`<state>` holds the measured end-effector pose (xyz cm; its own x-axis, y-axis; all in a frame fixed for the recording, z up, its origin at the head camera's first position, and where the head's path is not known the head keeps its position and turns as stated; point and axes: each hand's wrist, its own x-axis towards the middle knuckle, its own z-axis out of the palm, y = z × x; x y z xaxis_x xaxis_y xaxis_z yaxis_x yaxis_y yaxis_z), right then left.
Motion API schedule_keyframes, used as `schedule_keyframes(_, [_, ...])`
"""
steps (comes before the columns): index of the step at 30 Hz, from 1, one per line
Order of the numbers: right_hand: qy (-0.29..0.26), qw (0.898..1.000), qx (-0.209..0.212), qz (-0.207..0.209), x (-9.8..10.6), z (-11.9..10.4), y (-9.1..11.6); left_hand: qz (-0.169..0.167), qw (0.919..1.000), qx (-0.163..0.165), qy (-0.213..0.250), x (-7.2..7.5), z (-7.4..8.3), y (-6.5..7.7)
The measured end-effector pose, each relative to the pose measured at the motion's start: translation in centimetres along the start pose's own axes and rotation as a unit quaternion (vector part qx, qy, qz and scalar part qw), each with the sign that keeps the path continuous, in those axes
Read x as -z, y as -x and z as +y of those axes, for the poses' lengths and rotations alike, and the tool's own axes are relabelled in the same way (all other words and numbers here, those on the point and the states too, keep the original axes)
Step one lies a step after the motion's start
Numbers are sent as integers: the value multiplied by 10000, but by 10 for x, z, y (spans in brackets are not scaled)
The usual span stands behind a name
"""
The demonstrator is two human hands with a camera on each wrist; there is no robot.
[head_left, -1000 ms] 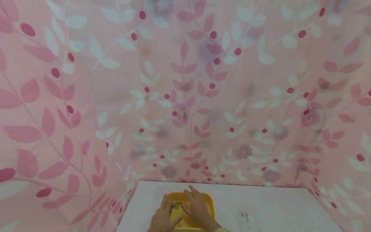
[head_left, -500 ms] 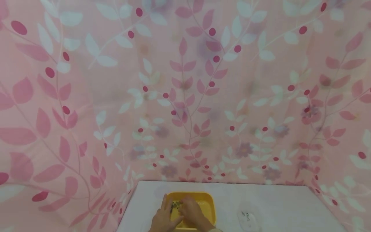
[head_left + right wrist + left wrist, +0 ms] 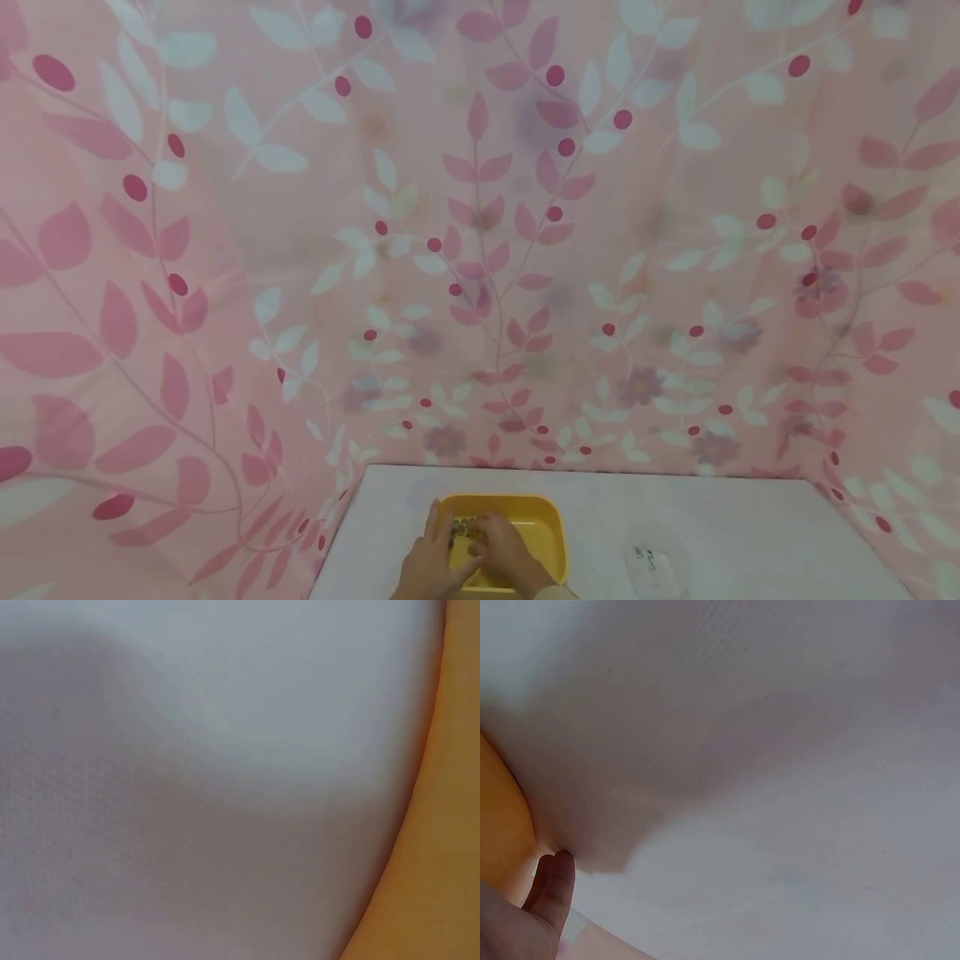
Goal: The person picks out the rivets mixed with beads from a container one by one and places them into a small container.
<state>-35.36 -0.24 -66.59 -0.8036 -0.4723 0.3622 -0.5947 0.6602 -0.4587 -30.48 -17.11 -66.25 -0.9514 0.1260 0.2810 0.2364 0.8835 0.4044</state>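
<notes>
A yellow tray (image 3: 551, 542) lies on the white table with a cluster of small greenish pieces (image 3: 462, 527) at its left side. My left hand (image 3: 431, 562) rests along the tray's left edge, fingers straight and thumb reaching over the near side. In the left wrist view its fingers (image 3: 555, 889) lie beside the tray's yellow outer wall (image 3: 502, 817). My right hand (image 3: 506, 550) is over the tray, fingers bent down at the greenish pieces. Its fingertips are partly hidden, so I cannot tell whether they pinch a piece. The right wrist view shows only the tray's wall (image 3: 442, 825) and white surface.
Right of the tray, a shallow clear dish (image 3: 656, 583) holds several small dark pieces (image 3: 648, 557). A pink leaf-patterned curtain (image 3: 480, 250) hangs behind and on both sides of the white table (image 3: 765, 542).
My right hand has gone from spread fingers over the tray to fingers bent down at the greenish pieces. My left hand keeps its place at the tray's left edge.
</notes>
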Motion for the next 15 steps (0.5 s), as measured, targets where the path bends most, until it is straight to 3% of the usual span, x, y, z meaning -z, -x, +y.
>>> schedule_keyframes(9, [21,9998,181,-66,4,-2,-4,38,9999,-54,-137,11,5,0])
schedule_keyframes(15, [-279,9995,19,-144,4,-2,-3,-73,10000,-10,-13,10,6,3])
